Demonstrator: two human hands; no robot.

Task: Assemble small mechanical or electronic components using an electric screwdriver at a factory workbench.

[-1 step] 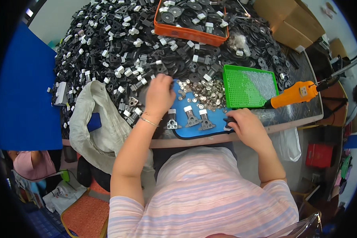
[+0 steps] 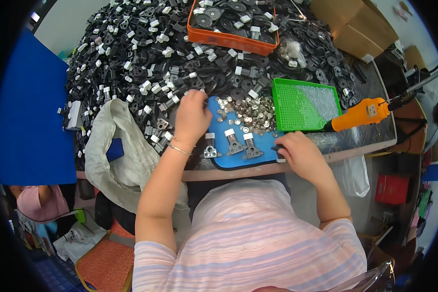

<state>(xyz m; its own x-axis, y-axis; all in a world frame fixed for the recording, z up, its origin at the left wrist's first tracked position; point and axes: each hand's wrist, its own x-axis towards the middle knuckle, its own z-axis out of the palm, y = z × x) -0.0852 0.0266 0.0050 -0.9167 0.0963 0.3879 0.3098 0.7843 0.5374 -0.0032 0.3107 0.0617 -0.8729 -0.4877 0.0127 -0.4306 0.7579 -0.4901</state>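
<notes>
My left hand (image 2: 193, 114) is at the near edge of a heap of black plastic parts, left of the blue mat (image 2: 272, 158). Its fingers are curled; whatever they hold is hidden. At the mat's right edge, my right hand (image 2: 301, 152) pinches a small black plastic part (image 2: 278, 148), mostly covered by the fingers. Between my hands, three dark brackets with white caps lie on the mat: a left bracket (image 2: 209, 147), a middle bracket (image 2: 233, 142) and a right bracket (image 2: 251, 147). Behind them, small round metal pieces (image 2: 253, 114) are piled.
A green tray (image 2: 289, 127) of small silvery pieces stands right of the metal pile, beside an orange power screwdriver (image 2: 360, 115). An orange bin (image 2: 233, 44) sits in the black heap (image 2: 131, 58). A whitish sack (image 2: 102, 146) hangs at the table's left edge.
My left hand has shifted very slightly left. My right hand keeps its place, and the part between its fingers is tilted a little differently.
</notes>
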